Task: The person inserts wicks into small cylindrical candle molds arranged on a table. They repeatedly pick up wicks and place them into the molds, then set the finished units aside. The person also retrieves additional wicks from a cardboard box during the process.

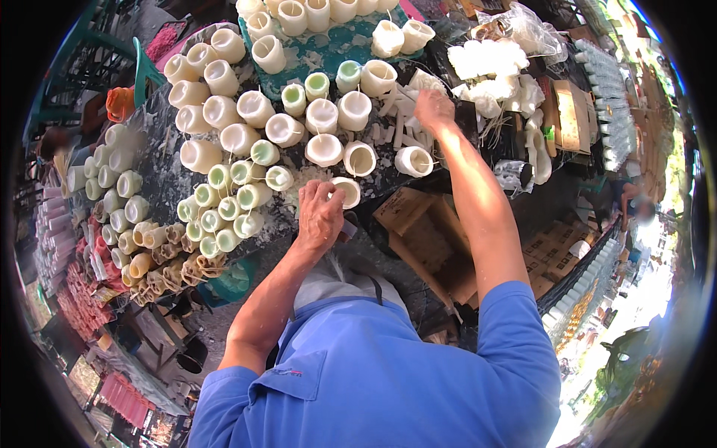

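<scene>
My left hand (320, 216) is at the table's near edge, fingers curled against the side of a short white candle (347, 192) with a hollowed top. Farther off to the right, my right hand (435, 110) reaches into a heap of broken white wax strips (399, 125). Its fingers are closed, and a thin pale piece shows beside them; what they hold is hard to make out. Between the hands stand more white candles, one (414, 161) near the edge and another (360, 158) beyond my left hand. Pale green candles (254, 196) cluster left of it.
Rows of white cup-shaped candles (221, 112) fill the left of the dark table. A teal tray (299, 56) with candles and wax crumbs lies at the back. An open cardboard box (429, 231) stands below the edge. White wax lumps (489, 67) and plastic wrap (534, 33) lie right.
</scene>
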Tool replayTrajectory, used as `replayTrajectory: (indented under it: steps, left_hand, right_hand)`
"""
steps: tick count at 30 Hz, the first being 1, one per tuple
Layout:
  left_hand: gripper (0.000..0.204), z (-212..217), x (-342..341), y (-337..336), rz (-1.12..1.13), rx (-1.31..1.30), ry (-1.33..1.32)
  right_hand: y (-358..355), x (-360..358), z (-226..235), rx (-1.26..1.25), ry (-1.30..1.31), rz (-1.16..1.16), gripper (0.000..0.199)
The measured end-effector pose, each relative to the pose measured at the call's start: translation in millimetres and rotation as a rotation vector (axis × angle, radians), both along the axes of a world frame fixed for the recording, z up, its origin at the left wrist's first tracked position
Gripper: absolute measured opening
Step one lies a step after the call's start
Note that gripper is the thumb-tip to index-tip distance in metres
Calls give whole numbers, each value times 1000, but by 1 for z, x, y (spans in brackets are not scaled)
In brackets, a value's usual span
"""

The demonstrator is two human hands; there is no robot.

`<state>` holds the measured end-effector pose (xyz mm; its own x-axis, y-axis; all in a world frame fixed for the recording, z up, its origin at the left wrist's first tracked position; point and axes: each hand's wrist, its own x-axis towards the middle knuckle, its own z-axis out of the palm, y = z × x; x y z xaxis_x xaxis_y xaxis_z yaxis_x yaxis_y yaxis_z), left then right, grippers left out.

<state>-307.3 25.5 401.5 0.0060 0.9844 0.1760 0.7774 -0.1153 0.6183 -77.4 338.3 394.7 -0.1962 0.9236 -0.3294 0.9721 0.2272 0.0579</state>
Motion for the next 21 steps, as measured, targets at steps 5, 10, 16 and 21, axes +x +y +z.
replayTrajectory:
  steps: [5,10,16,21]
  left_hand:
    - [24,4,-5,3,62,46,-128]
    - [26,20,-10,-5,91,19,-132]
    - [20,18,-8,-10,110,3,-89]
    - [16,35,22,-50,-74,-133,-149]
  right_hand:
    - [-32,6,36,-141,734,-327,34]
    - [-121,28,63,-563,1675,-630,23]
    - [-114,34,70,160,846,-294,41]
    - [-230,146,73,274,926,-402,27]
